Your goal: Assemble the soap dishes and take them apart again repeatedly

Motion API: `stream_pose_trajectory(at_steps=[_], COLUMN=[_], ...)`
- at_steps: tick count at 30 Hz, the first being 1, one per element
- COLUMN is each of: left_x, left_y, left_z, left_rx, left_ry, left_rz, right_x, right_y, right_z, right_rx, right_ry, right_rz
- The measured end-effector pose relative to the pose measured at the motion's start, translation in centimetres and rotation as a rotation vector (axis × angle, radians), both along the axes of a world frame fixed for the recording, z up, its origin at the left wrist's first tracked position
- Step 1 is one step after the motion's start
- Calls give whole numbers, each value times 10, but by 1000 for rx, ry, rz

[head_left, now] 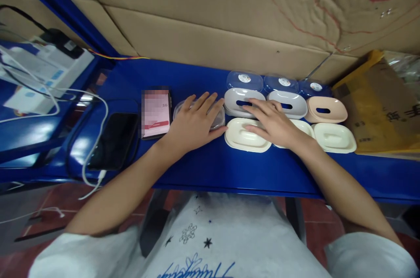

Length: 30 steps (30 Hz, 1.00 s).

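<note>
My left hand (192,124) lies palm down with its fingers spread over a clear plastic oval piece (219,121), which it mostly covers. To the right, my right hand (274,124) is open, thumb and forefinger apart. Its forefinger reaches over a grey oval dish with a slot (232,99), and its thumb is over a cream oval dish (236,137). Whether these fingers press on the dishes, I cannot tell. Beside them are a second grey slotted dish (298,104), a peach slotted dish (337,111) and another cream dish (344,139); my right hand partly hides a further cream one.
Clear lids with round stickers (231,80) line the back. Left are a phone with a lit screen (157,116), a dark phone (114,140) and a power strip (70,61) with cables. A taped cardboard box (377,107) stands right; cardboard (197,20) backs the blue table (203,173).
</note>
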<state>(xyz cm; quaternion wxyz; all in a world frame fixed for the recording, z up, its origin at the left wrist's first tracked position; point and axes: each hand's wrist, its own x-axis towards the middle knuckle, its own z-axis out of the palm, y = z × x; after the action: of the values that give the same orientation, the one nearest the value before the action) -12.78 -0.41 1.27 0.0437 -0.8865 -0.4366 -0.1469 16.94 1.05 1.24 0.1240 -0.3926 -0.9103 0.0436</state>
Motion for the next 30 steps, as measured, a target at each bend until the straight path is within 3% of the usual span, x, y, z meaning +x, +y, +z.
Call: stream_pose_trajectory(at_steps=[7,13,16,22,30], left_x=[-2,15,20,7,-17], left_y=[-3,-26,-29,-13,-16], left_z=[0,7,3,-1,22], left_rx=[151,377,382,305,68], left_ry=[26,150,166,106,94], left_rz=[-125,-426,-488,-421,-190], right_x=[4,3,5,10,9], right_y=[6,8,8,12,13], right_z=[-3,-4,-4,-6,-7], right_rx=[58,50,42,-46,-54], right_ry=[24,80,95,58,71], right_rz=[-43,-36,-59,-110,-144])
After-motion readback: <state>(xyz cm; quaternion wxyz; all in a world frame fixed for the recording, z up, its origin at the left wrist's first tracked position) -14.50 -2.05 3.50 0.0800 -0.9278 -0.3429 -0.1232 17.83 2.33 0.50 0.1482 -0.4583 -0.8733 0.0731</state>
